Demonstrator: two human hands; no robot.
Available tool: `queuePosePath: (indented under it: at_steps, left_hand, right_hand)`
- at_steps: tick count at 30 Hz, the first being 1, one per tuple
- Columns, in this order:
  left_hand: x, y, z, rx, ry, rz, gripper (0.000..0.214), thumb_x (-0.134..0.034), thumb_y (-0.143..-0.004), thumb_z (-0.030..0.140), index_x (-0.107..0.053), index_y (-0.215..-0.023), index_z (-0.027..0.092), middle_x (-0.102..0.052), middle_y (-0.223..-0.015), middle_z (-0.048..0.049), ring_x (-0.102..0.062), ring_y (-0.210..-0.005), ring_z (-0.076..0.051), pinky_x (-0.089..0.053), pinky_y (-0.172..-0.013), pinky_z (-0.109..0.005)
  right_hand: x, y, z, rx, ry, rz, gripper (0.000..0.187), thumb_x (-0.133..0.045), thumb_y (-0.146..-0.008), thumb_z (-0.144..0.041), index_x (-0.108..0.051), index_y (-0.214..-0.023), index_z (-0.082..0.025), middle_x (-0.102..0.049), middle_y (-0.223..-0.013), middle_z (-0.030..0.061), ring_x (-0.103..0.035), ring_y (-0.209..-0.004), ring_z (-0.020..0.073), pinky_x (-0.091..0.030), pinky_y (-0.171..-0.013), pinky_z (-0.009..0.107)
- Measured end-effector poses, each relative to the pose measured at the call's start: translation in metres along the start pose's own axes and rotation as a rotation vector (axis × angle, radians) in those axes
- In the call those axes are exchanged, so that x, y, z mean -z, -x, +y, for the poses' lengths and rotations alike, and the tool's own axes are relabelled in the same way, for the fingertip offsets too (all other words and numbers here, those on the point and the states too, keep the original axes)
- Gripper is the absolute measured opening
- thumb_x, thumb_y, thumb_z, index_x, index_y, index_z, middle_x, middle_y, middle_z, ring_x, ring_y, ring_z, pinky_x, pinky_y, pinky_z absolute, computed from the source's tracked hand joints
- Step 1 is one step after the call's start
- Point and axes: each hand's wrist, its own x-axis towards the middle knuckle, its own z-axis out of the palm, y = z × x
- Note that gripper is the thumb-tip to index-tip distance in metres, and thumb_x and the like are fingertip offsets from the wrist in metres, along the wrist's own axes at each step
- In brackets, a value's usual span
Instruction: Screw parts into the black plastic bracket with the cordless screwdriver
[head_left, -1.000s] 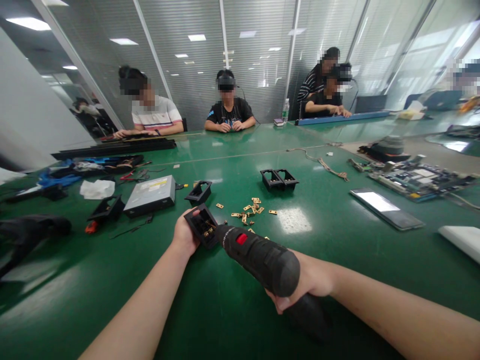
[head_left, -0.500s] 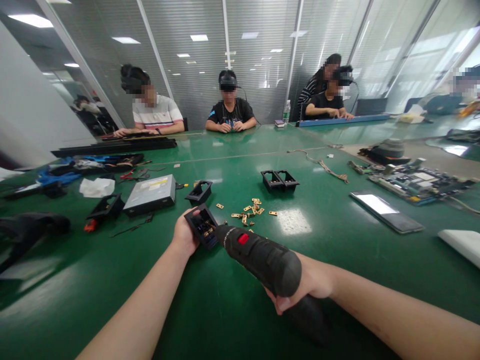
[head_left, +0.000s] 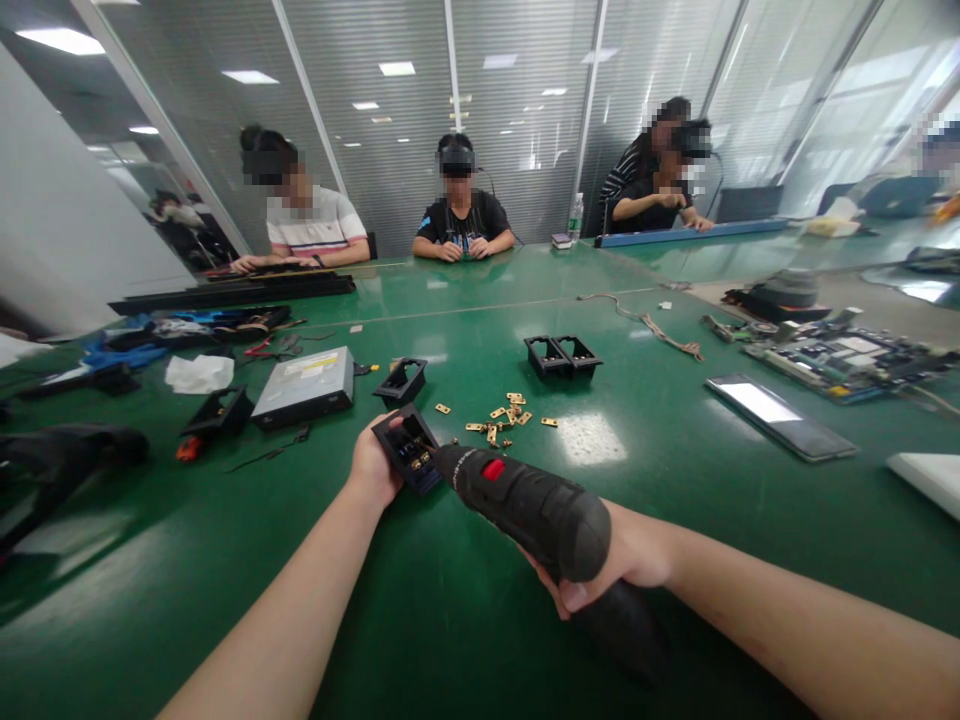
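At the near middle of the green surface (head_left: 450, 620), a black plastic housing (head_left: 407, 450) sits tilted, gripped at its left edge by the left hand (head_left: 373, 468). The right hand (head_left: 626, 565) is closed around an electric screwdriver (head_left: 525, 500), its tip inside the housing. Brass clips (head_left: 504, 415) lie scattered just beyond; an optical drive (head_left: 306, 385) rests further left.

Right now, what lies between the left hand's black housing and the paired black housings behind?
Scattered small brass pieces on the table, per the head view.
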Motion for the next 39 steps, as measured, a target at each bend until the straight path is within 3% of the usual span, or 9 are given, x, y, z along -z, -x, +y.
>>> queuePosePath:
  at_steps: [5, 11, 13, 18, 23, 29, 33, 37, 39]
  left_hand:
    - [-0.002, 0.002, 0.001, 0.013, -0.002, 0.018, 0.017, -0.054, -0.075, 0.025, -0.064, -0.087, 0.018, -0.064, -0.067, -0.0035, -0.064, -0.058, -0.024, -0.054, -0.06, -0.04]
    - [-0.004, 0.005, 0.001, -0.002, 0.03, 0.053, 0.019, -0.057, -0.076, 0.025, -0.065, -0.092, 0.019, -0.065, -0.069, -0.0035, -0.067, -0.064, -0.026, -0.054, -0.062, -0.04]
    - [-0.004, 0.004, 0.001, -0.002, 0.028, 0.053, 0.019, -0.057, -0.075, 0.025, -0.065, -0.091, 0.019, -0.066, -0.07, -0.0036, -0.067, -0.064, -0.026, -0.054, -0.062, -0.04]
    - [0.001, -0.001, -0.001, -0.007, 0.025, 0.032, 0.015, -0.059, -0.072, 0.023, -0.064, -0.086, 0.019, -0.064, -0.068, -0.0024, -0.065, -0.059, -0.024, -0.053, -0.06, -0.039]
    - [0.003, -0.002, -0.001, -0.026, -0.008, -0.008, 0.011, -0.058, -0.071, 0.023, -0.061, -0.081, 0.02, -0.063, -0.067, -0.0026, -0.064, -0.057, -0.023, -0.053, -0.059, -0.038]
    - [0.003, -0.003, -0.001, -0.015, -0.026, -0.016, 0.012, -0.057, -0.071, 0.025, -0.061, -0.081, 0.02, -0.063, -0.066, -0.0026, -0.064, -0.057, -0.023, -0.053, -0.059, -0.038]
    - [0.001, -0.001, -0.001, -0.013, -0.017, -0.016, 0.011, -0.056, -0.073, 0.026, -0.06, -0.08, 0.019, -0.064, -0.066, -0.0036, -0.064, -0.057, -0.024, -0.054, -0.059, -0.039]
    - [0.0, 0.001, -0.002, -0.072, -0.021, -0.006, 0.013, -0.057, -0.071, 0.022, -0.061, -0.083, 0.019, -0.064, -0.065, -0.0027, -0.064, -0.056, -0.024, -0.054, -0.059, -0.039]
    - [0.0, 0.0, -0.002, -0.091, -0.022, -0.004, 0.016, -0.057, -0.069, 0.02, -0.062, -0.085, 0.019, -0.064, -0.064, -0.002, -0.064, -0.055, -0.024, -0.054, -0.059, -0.04]
  right_hand:
    - [-0.001, 0.0, -0.002, -0.002, 0.015, -0.019, 0.062, -0.09, -0.057, -0.02, -0.064, -0.113, -0.011, -0.067, -0.066, -0.0005, -0.064, -0.056, 0.0158, -0.054, -0.053, 0.027]
    - [0.0, 0.001, -0.003, 0.008, 0.043, -0.044, 0.08, -0.088, -0.063, -0.023, -0.053, -0.134, -0.014, -0.067, -0.068, -0.0017, -0.064, -0.058, 0.0157, -0.053, -0.056, 0.028]
    - [0.001, 0.001, -0.001, 0.003, 0.03, -0.044, 0.074, -0.088, -0.062, -0.024, -0.056, -0.128, -0.013, -0.067, -0.069, -0.0015, -0.065, -0.058, 0.016, -0.054, -0.057, 0.029]
    - [0.002, 0.0, 0.003, -0.032, 0.048, -0.041, 0.039, -0.089, -0.058, -0.024, -0.064, -0.086, -0.012, -0.067, -0.068, 0.0006, -0.064, -0.059, 0.0153, -0.053, -0.059, 0.028]
    - [0.0, 0.0, -0.001, -0.059, 0.096, -0.027, 0.049, -0.087, -0.059, -0.025, -0.066, -0.101, -0.011, -0.067, -0.072, 0.0005, -0.063, -0.063, 0.0157, -0.051, -0.062, 0.029]
    - [-0.013, 0.009, -0.02, 0.031, 0.239, 0.125, 0.053, -0.089, -0.055, -0.017, -0.064, -0.102, -0.016, -0.066, -0.082, -0.0013, -0.062, -0.072, 0.0169, -0.049, -0.064, 0.027]
    - [-0.021, 0.013, -0.025, 0.058, 0.379, 0.243, 0.039, -0.08, -0.063, -0.011, -0.065, -0.099, -0.015, -0.066, -0.081, 0.0012, -0.061, -0.07, 0.0173, -0.048, -0.061, 0.027]
    - [-0.023, 0.009, -0.026, 0.054, 0.324, 0.361, 0.053, -0.065, -0.061, -0.001, -0.065, -0.112, -0.018, -0.067, -0.09, 0.0024, -0.062, -0.071, 0.0171, -0.049, -0.062, 0.028]
    - [-0.023, 0.007, -0.028, 0.028, 0.266, 0.401, 0.047, -0.067, -0.06, -0.004, -0.066, -0.106, -0.016, -0.067, -0.088, 0.003, -0.062, -0.071, 0.0175, -0.05, -0.062, 0.029]
